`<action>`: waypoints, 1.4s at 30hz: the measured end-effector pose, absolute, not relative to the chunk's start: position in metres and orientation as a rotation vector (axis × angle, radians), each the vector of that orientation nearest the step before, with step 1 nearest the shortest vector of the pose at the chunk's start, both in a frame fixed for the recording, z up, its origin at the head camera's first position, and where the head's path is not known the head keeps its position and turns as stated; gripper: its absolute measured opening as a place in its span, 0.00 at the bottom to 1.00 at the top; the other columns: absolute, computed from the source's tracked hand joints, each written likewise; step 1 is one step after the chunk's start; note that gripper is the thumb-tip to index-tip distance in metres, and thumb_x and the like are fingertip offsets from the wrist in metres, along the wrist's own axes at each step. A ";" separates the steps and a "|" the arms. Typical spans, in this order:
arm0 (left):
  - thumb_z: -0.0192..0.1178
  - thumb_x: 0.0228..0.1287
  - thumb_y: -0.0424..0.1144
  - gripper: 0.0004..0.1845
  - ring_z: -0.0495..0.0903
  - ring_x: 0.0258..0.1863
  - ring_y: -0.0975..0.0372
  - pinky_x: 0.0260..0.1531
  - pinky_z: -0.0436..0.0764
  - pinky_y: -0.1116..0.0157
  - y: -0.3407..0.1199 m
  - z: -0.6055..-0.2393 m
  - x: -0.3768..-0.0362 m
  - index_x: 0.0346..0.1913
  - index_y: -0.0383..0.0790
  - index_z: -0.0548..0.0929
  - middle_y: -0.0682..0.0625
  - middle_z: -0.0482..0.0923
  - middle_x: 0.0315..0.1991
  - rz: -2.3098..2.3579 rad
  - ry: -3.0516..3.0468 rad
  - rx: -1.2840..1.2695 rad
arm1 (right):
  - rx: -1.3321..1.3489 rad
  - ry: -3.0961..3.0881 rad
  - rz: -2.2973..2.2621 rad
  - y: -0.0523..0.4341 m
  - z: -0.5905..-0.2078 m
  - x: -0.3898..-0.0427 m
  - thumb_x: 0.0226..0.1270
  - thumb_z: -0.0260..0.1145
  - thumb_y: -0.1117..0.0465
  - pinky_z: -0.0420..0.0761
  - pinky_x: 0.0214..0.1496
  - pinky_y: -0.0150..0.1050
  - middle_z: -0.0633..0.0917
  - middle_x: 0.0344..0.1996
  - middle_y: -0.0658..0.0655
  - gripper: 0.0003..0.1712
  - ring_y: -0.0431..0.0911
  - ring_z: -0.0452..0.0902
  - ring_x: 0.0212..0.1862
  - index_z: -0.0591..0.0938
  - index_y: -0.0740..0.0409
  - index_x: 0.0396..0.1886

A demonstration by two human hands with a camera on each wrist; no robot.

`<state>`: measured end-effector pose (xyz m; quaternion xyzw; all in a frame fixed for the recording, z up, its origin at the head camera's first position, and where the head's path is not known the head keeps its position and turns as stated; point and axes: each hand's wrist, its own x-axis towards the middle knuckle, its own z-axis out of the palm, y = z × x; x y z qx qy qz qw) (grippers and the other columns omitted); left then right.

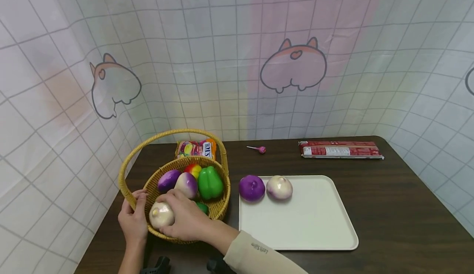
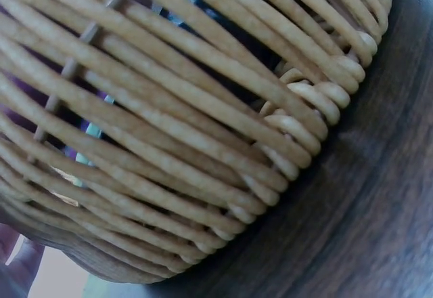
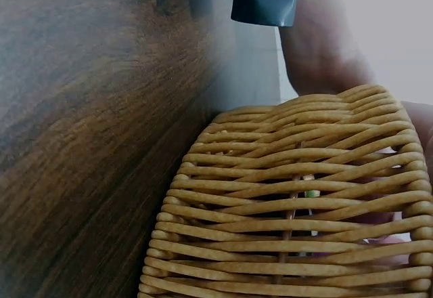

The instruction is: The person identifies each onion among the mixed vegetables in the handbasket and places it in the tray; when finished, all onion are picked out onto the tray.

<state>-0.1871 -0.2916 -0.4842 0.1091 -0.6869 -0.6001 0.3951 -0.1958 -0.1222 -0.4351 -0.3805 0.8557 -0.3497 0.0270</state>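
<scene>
A woven wicker basket (image 1: 222, 202) with a hoop handle stands at the table's left. It holds a green pepper (image 1: 210, 182), purple-and-white toy vegetables and a pale onion (image 1: 161, 215). My right hand (image 1: 185, 218) curls over that pale onion at the basket's near side. My left hand (image 1: 134, 220) grips the basket's rim on the left. Both wrist views show mostly the basket's weave (image 2: 189, 142) (image 3: 291, 203) close up. A purple onion (image 1: 252, 187) and a pale onion (image 1: 279, 187) lie on the white tray (image 1: 314, 224).
A candy bag (image 1: 195, 148) lies behind the basket. A pink lollipop (image 1: 259, 149) and a red packet (image 1: 340, 149) rest near the table's back edge. The dark wooden table (image 1: 400, 208) meets a printed curtain wall behind and at both sides.
</scene>
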 end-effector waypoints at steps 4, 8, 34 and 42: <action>0.58 0.70 0.35 0.14 0.78 0.42 0.68 0.43 0.71 0.76 -0.292 -0.485 -0.187 0.44 0.22 0.80 0.50 0.84 0.40 -1.517 -1.737 0.265 | -1.143 2.642 -1.152 -0.115 -0.433 -0.191 0.52 0.77 0.49 0.73 0.43 0.27 0.67 0.59 0.47 0.39 0.35 0.72 0.46 0.70 0.41 0.64; 0.59 0.70 0.36 0.14 0.78 0.41 0.69 0.41 0.71 0.76 -0.293 -0.486 -0.188 0.45 0.23 0.81 0.48 0.85 0.40 -1.506 -1.741 0.269 | -1.133 2.625 -1.256 -0.104 -0.432 -0.187 0.50 0.78 0.49 0.74 0.44 0.28 0.64 0.60 0.49 0.40 0.36 0.72 0.46 0.70 0.40 0.64; 0.58 0.70 0.37 0.15 0.76 0.37 0.68 0.37 0.70 0.75 -0.293 -0.486 -0.186 0.47 0.24 0.81 0.64 0.83 0.33 -1.533 -1.749 0.309 | -1.038 2.465 -1.793 -0.002 -0.436 -0.175 0.53 0.77 0.51 0.76 0.57 0.39 0.73 0.58 0.47 0.40 0.41 0.72 0.57 0.70 0.47 0.65; 0.58 0.70 0.36 0.15 0.76 0.36 0.68 0.35 0.70 0.76 -0.293 -0.485 -0.186 0.47 0.24 0.81 0.64 0.82 0.33 -1.543 -1.757 0.313 | -0.891 2.415 -1.889 0.025 -0.442 -0.177 0.54 0.77 0.55 0.80 0.50 0.39 0.71 0.59 0.46 0.40 0.43 0.72 0.57 0.70 0.45 0.65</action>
